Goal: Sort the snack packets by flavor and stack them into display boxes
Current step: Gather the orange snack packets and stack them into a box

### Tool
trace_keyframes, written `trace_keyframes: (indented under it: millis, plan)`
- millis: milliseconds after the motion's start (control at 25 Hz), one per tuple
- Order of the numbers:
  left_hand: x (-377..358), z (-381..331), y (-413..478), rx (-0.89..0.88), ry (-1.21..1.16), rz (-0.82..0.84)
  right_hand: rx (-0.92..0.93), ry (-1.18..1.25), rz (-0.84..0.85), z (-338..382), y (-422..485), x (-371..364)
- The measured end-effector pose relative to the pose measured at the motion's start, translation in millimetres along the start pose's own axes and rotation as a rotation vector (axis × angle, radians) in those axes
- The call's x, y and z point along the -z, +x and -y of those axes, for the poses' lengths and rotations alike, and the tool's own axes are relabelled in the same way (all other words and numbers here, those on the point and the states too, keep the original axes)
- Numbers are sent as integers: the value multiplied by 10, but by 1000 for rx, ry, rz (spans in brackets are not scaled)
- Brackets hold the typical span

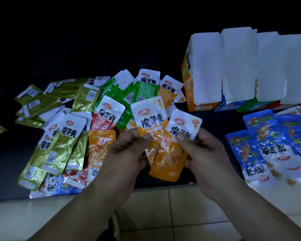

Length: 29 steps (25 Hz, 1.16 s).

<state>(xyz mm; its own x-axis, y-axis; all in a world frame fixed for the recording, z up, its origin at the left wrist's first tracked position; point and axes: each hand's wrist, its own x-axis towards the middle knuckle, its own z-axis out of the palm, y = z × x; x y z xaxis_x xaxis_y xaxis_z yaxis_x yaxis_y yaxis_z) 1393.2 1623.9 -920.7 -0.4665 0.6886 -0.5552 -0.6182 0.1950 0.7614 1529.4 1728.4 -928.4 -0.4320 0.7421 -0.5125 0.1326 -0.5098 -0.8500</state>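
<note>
Two orange snack packets are held up over the dark table. My left hand [129, 150] pinches the left orange packet [149, 119] at its middle. My right hand [203, 150] pinches the right orange packet [170, 157], which overlaps the first. A mixed heap lies behind and to the left: gold packets [59, 150], green packets [125, 94], a red packet [104, 117] and another orange packet [99, 146]. Blue packets [261, 145] lie grouped at the right. Several display boxes stand at the back right with white flaps up; the nearest is the orange box [189, 84].
The dark table's front edge [163, 186] runs just below my hands, with pale floor tiles [181, 206] beneath. More gold packets [38, 101] spread to the far left. The back of the table is in darkness.
</note>
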Motion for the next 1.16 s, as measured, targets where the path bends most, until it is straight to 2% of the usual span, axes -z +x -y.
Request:
trace_keyframes:
  millis: [280, 480, 760, 800, 840, 920, 960, 1000, 1080, 1160]
  plan:
    - [84, -34, 74, 54, -86, 16, 60, 5, 35, 64, 70, 52]
    - [17, 8, 55, -7, -68, 54, 87, 46, 102, 86, 49, -9]
    - [-89, 81, 57, -162, 185, 77, 84, -26, 100, 109, 125, -46]
    - [-58, 102, 72, -180, 282, 81, 67, -50, 87, 89, 126, -15]
    - [20, 127, 122, -268, 475, 58, 67, -111, 40, 62, 127, 37]
    - [265, 178, 284, -621, 1085, -23, 95, -278, -89, -12, 138, 188]
    - [362, 196, 352, -733, 1357, -29, 99, -338, -127, -39, 137, 252]
    - [419, 207, 385, -743, 1541, -16, 98, -368, -142, -65, 133, 299]
    - [431, 241, 381, -690, 1696, 0, 82, -379, -140, -93, 119, 337]
    - [382, 260, 348, -684, 1745, 6, 71, -376, -135, -96, 107, 321]
